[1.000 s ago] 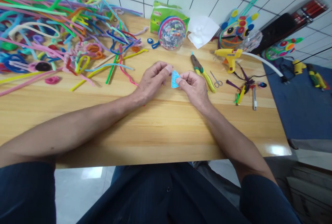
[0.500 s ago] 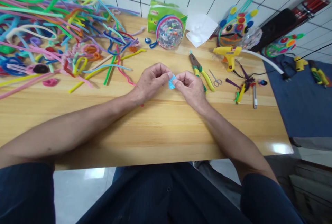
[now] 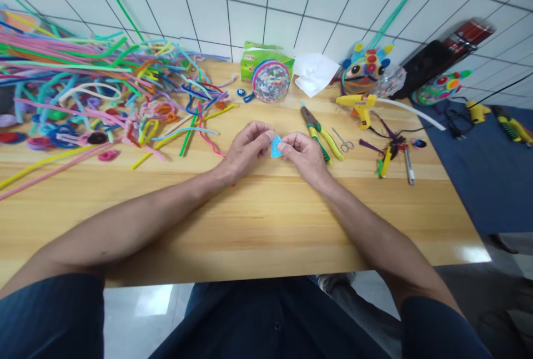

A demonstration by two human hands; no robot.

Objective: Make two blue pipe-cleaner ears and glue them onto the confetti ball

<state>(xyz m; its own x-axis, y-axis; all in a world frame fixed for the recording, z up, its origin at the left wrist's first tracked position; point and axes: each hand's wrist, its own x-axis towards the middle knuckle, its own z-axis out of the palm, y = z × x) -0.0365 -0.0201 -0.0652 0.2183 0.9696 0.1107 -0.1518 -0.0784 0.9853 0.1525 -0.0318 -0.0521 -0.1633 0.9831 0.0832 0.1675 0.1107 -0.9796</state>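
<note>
Between my two hands, above the wooden table (image 3: 266,226), is a small light-blue ridged piece (image 3: 276,147), perhaps pipe cleaners laid side by side. My left hand (image 3: 252,147) pinches its upper left edge between thumb and finger. On the other side, the thumb and fingertips of my right hand (image 3: 303,153) close on its right edge. A red pipe cleaner (image 3: 206,136) runs toward my left wrist and partly disappears under it. Right behind my right hand lie pliers (image 3: 320,132) with green and yellow handles.
A tangled heap of pipe cleaners (image 3: 83,79) spreads over the left. Along the back stand a green packet (image 3: 258,55), a decorated clear ball (image 3: 270,81) and a white tissue (image 3: 315,73). Small scissors (image 3: 343,140), a yellow glue gun (image 3: 358,108) and a utility knife (image 3: 409,166) lie rightward.
My view has tilted upward, so the table and everything on it sit lower in the picture. Both hands keep their pinch on the light-blue piece, which has turned slightly.
</note>
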